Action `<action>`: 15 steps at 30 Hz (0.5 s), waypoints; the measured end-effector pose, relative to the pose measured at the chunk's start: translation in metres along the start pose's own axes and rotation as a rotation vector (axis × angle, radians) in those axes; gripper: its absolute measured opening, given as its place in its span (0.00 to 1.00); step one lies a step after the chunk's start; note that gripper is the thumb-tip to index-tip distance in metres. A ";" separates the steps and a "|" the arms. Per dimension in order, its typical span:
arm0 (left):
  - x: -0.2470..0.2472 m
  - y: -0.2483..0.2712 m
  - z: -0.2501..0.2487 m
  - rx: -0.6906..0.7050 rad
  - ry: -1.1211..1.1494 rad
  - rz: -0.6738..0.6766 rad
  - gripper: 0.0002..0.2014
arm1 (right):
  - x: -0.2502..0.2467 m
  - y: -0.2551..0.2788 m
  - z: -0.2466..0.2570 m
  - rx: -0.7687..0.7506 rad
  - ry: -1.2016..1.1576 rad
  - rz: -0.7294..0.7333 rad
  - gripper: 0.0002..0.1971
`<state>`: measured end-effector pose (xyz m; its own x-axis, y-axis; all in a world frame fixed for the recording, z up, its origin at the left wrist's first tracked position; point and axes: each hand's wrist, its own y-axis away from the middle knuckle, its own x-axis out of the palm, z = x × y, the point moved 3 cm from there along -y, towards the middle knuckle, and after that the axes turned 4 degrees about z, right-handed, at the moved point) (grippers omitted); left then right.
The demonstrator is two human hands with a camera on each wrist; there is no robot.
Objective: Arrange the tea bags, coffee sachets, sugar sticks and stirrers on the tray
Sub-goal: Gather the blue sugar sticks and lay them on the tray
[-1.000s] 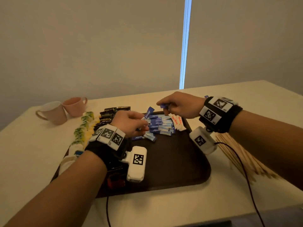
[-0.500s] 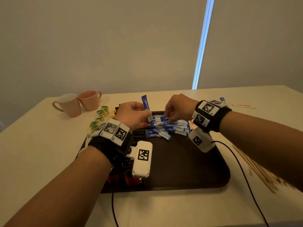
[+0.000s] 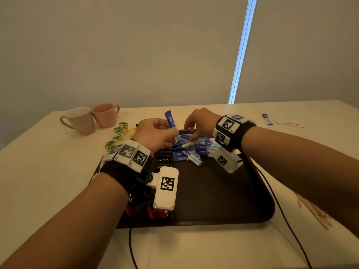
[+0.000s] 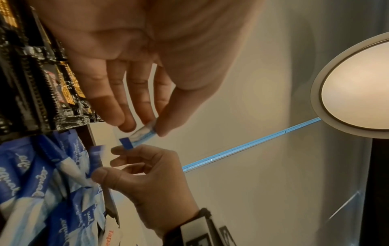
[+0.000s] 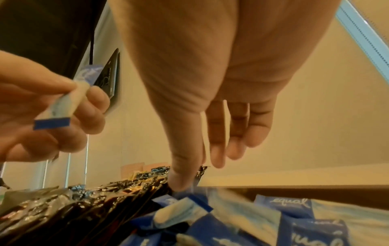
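Note:
A dark brown tray (image 3: 223, 200) lies in front of me. My left hand (image 3: 174, 133) pinches one blue sugar stick (image 3: 170, 120) upright between thumb and fingers; the left wrist view shows that stick (image 4: 140, 138) at the left hand's (image 4: 147, 129) fingertips. My right hand (image 3: 191, 135) reaches down into the heap of blue sugar sticks (image 3: 194, 150) at the tray's far side. Its thumb (image 5: 179, 181) and forefinger pinch one stick (image 5: 185, 199) in the heap. Black coffee sachets (image 3: 163, 160) lie in a row under my left hand. Green and yellow tea bags (image 3: 118, 133) line the tray's left edge.
Two pink cups (image 3: 91, 119) stand at the far left of the table. Wooden stirrers (image 3: 318, 214) lie on the table right of the tray, partly behind my right arm. One blue stick (image 3: 267, 119) and a white sachet (image 3: 291, 124) lie far right. Cables trail off the near edge.
My right hand has come down from above the heap into the blue sticks. My left hand has lifted its stick upright. The head view has swung right.

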<state>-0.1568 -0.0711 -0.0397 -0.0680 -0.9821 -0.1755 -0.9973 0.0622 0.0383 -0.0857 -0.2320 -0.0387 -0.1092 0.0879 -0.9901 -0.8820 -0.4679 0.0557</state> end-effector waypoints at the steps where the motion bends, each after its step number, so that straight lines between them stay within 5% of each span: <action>1: 0.000 0.000 -0.001 0.007 -0.006 0.001 0.07 | 0.000 0.003 0.000 -0.005 -0.006 -0.011 0.14; 7: 0.002 -0.001 -0.002 0.031 -0.026 0.007 0.07 | 0.021 0.032 0.011 -0.001 0.049 0.226 0.19; 15: 0.004 0.004 -0.007 0.033 0.001 0.015 0.07 | 0.030 0.039 0.012 0.036 0.112 0.307 0.13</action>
<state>-0.1611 -0.0755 -0.0335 -0.0831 -0.9812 -0.1742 -0.9965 0.0830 0.0080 -0.1291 -0.2366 -0.0646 -0.3233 -0.1509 -0.9342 -0.8316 -0.4258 0.3566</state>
